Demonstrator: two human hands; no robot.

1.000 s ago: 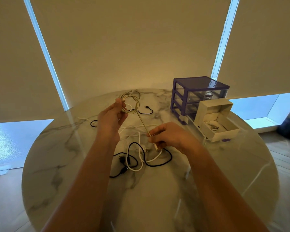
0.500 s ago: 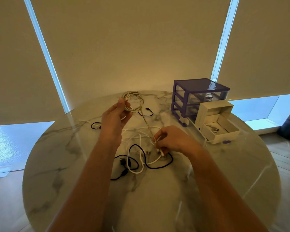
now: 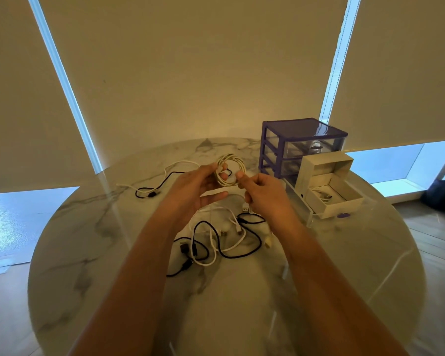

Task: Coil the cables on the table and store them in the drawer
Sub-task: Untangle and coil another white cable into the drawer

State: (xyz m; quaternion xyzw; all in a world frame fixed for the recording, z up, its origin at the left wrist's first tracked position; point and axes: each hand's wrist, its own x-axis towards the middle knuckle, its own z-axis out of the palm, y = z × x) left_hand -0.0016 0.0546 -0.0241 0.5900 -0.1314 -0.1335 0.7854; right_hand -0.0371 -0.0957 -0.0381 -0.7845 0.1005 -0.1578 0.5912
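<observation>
1. The left hand point(image 3: 198, 187) pinches the near-left side of the coiled white cable point(image 3: 230, 170) between thumb and fingertips, its lower fingers loose and straight; the right hand point(image 3: 263, 194) has its grip clamped on the coil's right side, a white plug hanging just below its fingers.
2. The coil is held above the counter point(image 3: 242, 299), between the two grips; it looks fully wound.
3. Right of the right grip, the open white drawer point(image 3: 335, 195) already holds one cable and has room for more; it sits against the purple drawer unit point(image 3: 302, 147).
4. Still loose: a tangle of black and white cables point(image 3: 221, 240) below the grips, and a black-and-white pair point(image 3: 159, 182) left of the left grip. By this count, most of the coiling remains.
5. The path from coil to drawer looks unobstructed; the drawer sits near the counter's right edge.
</observation>
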